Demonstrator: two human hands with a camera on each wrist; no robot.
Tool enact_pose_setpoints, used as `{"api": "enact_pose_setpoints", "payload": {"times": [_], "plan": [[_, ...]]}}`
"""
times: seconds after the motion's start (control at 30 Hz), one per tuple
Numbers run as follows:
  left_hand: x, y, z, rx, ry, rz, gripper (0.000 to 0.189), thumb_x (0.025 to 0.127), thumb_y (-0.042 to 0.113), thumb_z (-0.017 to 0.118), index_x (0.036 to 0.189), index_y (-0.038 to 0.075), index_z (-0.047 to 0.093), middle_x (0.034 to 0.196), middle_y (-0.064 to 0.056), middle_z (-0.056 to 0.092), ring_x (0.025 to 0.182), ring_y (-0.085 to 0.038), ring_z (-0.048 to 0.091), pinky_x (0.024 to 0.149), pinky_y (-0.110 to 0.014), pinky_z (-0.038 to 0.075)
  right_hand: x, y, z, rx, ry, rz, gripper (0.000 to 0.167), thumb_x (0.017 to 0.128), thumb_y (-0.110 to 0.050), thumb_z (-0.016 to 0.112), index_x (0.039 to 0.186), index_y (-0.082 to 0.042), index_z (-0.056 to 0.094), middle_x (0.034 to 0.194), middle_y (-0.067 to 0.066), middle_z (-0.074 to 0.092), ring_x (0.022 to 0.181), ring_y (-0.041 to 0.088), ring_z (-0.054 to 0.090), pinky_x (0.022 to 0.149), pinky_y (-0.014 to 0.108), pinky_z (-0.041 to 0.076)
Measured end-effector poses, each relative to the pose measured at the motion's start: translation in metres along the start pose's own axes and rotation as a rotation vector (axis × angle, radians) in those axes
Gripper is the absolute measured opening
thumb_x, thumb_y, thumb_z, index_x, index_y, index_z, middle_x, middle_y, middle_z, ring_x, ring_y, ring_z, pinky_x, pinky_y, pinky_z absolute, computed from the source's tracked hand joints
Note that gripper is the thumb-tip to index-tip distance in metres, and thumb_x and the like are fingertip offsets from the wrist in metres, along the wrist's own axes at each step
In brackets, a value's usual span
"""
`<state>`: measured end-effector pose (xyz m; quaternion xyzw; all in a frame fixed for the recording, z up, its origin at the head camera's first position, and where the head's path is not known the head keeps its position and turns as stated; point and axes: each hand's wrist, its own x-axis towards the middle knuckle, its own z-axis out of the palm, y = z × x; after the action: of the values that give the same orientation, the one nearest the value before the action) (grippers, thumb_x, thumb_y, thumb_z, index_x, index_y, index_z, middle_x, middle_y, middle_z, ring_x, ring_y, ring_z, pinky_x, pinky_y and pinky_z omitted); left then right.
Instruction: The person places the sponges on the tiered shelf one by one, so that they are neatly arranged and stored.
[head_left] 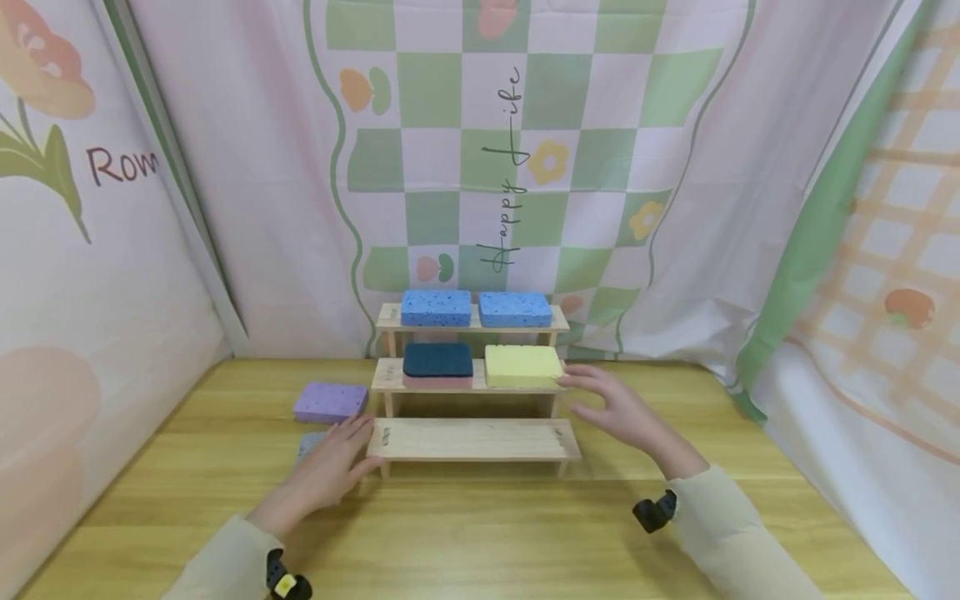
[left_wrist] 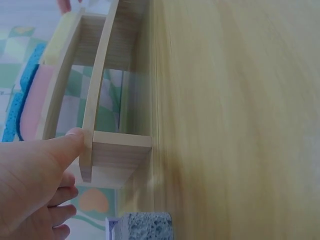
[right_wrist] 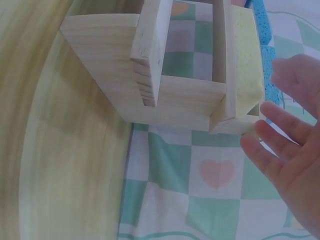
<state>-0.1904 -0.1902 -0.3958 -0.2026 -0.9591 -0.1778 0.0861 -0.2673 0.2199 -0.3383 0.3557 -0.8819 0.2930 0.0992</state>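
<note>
The yellow sponge (head_left: pixel 523 367) lies on the middle level of the wooden stand (head_left: pixel 472 439); beside it I view the right hand (head_left: pixel 618 410) — fingers spread, gripping nothing. The left hand (head_left: pixel 327 467) — relaxed, ungripping — touches the stand's lower left end.

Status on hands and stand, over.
Left hand touching stand, left end; right hand beside yellow sponge, contact unclear. Stand upright, four sponges aboard. Possible obstacle: gray sponge close by left hand.

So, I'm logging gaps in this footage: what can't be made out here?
Gray sponge: head view, mostly hidden by the left grip; left wrist view, cut off by bottom edge.
Purple sponge: left wrist view, mostly behind the gray sponge.
Whether letters follow "Rom": head view, hidden at the fabric fold.
</note>
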Motion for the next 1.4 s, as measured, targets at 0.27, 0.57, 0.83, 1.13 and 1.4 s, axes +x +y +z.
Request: {"api": "enact_pose_setpoints", "payload": {"times": [0.27, 0.57, 0.83, 1.13, 1.4], "plan": [[-0.006, -0.004, -0.002, -0.002, 0.041, 0.018, 0.058, 0.091, 0.028, 0.059, 0.131, -0.01, 0.042, 0.136, -0.028, 0.037, 0.126, -0.044, 0.032, 0.104, -0.054, 0.023, -0.016, -0.006, -0.001, -0.027, 0.012, 0.002, 0.038, 0.084, -0.008, 0.067, 0.121, -0.003, 0.059, 0.129, 0.02, 0.048, 0.118, 0.04, 0.043, 0.096, 0.057, 0.034], [-0.012, -0.013, -0.004, 0.02, 0.098, 0.021, 0.058, 0.088, 0.026, 0.062, 0.127, -0.013, 0.046, 0.133, -0.03, 0.04, 0.123, -0.045, 0.036, 0.101, -0.056, 0.027, -0.029, -0.004, 0.004, -0.045, -0.004, -0.015, 0.037, 0.082, -0.007, 0.068, 0.118, -0.004, 0.061, 0.125, 0.017, 0.053, 0.114, 0.037, 0.048, 0.093, 0.053, 0.04], [-0.017, -0.018, -0.008, 0.039, 0.1, 0.0, 0.057, 0.088, 0.024, 0.063, 0.126, -0.014, 0.046, 0.132, -0.03, 0.041, 0.123, -0.046, 0.035, 0.102, -0.056, 0.026, -0.036, 0.001, 0.015, 0.007, -0.03, 0.032, 0.036, 0.082, -0.011, 0.069, 0.117, -0.002, 0.061, 0.125, 0.017, 0.053, 0.114, 0.038, 0.047, 0.093, 0.054, 0.04], [-0.026, -0.024, -0.012, 0.035, 0.127, -0.01, 0.056, 0.088, 0.023, 0.063, 0.125, -0.015, 0.046, 0.131, -0.031, 0.041, 0.122, -0.047, 0.036, 0.101, -0.057, 0.026, -0.04, 0.008, 0.026, 0.033, -0.073, 0.041, 0.038, 0.085, -0.019, 0.067, 0.118, -0.001, 0.06, 0.123, 0.02, 0.052, 0.112, 0.041, 0.048, 0.091, 0.056, 0.04], [-0.032, -0.031, -0.013, 0.043, 0.119, -0.039, 0.056, 0.089, 0.024, 0.063, 0.125, -0.015, 0.046, 0.132, -0.032, 0.04, 0.121, -0.047, 0.036, 0.1, -0.057, 0.028, -0.043, 0.018, 0.032, 0.082, -0.107, 0.051, 0.041, 0.086, -0.024, 0.066, 0.119, -0.002, 0.058, 0.125, 0.021, 0.051, 0.11, 0.042, 0.049, 0.089, 0.056, 0.042]]}}
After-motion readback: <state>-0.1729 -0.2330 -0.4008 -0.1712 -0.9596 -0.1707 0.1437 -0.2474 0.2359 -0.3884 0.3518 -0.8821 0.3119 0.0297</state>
